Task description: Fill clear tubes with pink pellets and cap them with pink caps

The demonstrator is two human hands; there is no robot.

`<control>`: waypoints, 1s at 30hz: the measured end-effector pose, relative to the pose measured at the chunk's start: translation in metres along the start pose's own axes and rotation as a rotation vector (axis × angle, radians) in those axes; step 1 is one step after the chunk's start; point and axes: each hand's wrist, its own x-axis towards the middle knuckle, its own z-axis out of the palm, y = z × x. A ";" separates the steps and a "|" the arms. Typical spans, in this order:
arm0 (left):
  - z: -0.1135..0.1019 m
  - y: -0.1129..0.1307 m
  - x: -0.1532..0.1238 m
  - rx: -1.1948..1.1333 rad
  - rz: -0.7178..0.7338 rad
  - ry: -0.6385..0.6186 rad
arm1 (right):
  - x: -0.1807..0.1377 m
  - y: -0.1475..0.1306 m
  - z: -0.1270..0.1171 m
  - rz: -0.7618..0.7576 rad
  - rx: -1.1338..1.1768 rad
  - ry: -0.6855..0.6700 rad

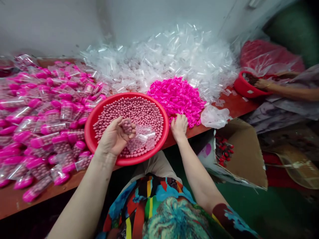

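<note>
My left hand [115, 136] is over the red basin [88, 132], its fingers curled round a small clear plastic container [127, 126] filled with pink beads. Round dusty-pink beads [129, 109] fill the basin, and several unfilled clear containers [143, 137] lie on them near the front right. To the right of the basin, my right hand [179, 126] is at the front edge of a heap of bright pink plastic caps [176, 96]. Its fingers are bent down and closed on a pink cap, partly hidden by the hand.
Filled containers with pink caps [50, 129] cover the table's left side. Clear containers [161, 59] are heaped along the wall. A plastic bag [215, 116] lies right of the caps, above an open cardboard box [244, 152]. Another person's hand [263, 83] reaches into a red bowl [245, 88].
</note>
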 end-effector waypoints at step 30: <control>-0.008 -0.025 -0.011 0.245 0.184 -0.209 | -0.038 -0.126 -0.051 -0.497 0.822 -0.420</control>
